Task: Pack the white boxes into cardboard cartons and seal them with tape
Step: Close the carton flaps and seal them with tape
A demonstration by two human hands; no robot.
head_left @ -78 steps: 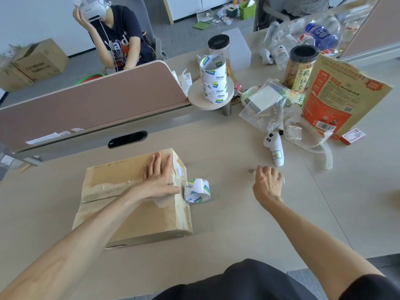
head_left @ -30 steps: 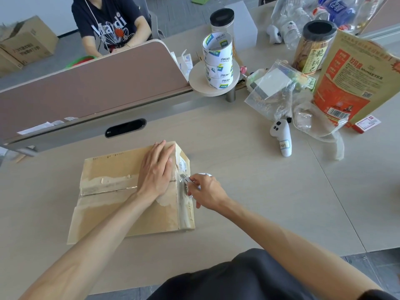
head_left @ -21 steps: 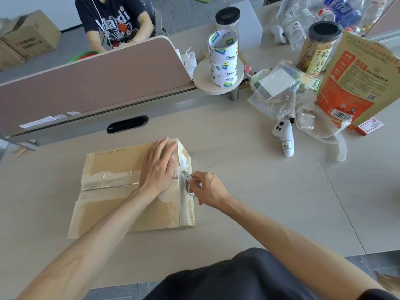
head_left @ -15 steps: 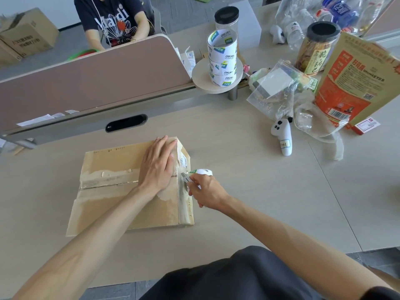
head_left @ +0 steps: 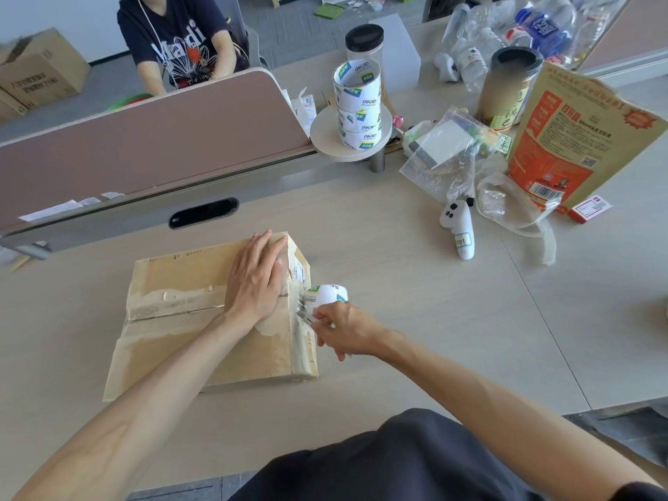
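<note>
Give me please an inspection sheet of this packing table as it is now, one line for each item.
Surface: pale table.
Job's things: closed carton, tape along its top seam; tape roll beside its right side.
Clutter: stack of tape rolls, jar, plastic bags, orange bag, white controller.
Hands: left hand flat on carton top; right hand pinches a small tool at the carton's right side.
Cables: nothing seen.
Surroundings: divider, person seated behind it, cardboard boxes on the floor.

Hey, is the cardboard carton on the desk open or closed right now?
Closed. The carton's top flaps lie flat, meeting at a taped seam, and the left hand rests flat on them.
</note>
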